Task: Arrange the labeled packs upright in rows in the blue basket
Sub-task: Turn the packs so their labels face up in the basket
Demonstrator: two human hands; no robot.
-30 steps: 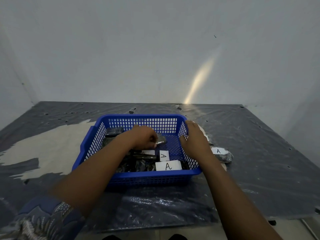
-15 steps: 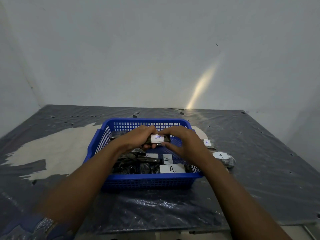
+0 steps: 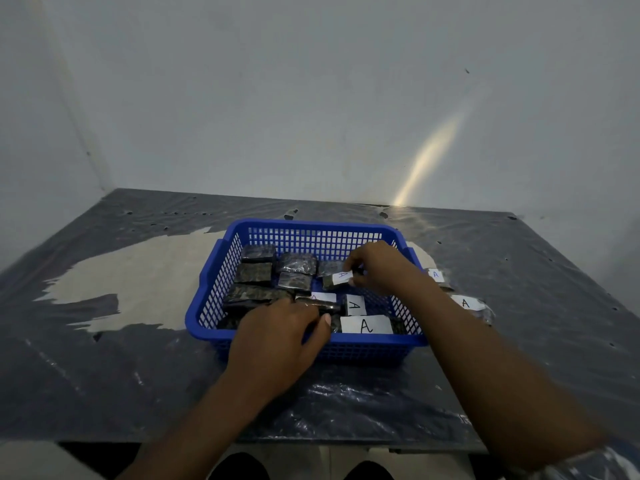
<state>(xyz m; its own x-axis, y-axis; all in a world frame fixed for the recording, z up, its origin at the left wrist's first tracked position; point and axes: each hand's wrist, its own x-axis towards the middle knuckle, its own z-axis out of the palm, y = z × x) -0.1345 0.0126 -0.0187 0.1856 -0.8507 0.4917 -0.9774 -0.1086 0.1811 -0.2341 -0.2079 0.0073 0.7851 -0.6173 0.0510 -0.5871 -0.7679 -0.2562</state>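
Observation:
A blue basket [image 3: 313, 226] stands mid-table and holds several dark packs [image 3: 257, 271], some showing white labels marked "A" [image 3: 366, 324]. My right hand [image 3: 381, 266] reaches over the basket's right side and pinches a labeled pack [image 3: 337, 278] above the basket floor. My left hand [image 3: 280, 332] rests over the basket's front rim, fingers curled on a dark pack [image 3: 318, 303] in the front row. Two more labeled packs [image 3: 465, 304] lie on the table just right of the basket.
The table is covered in dark plastic sheeting [image 3: 519, 271] with a pale bare patch [image 3: 138, 271] left of the basket. Grey walls close off the back and left. The table's front edge runs near my forearms.
My left hand let go of the labeled pack and moved back to the basket's front row. My right hand now holds that pack alone, slightly further right.

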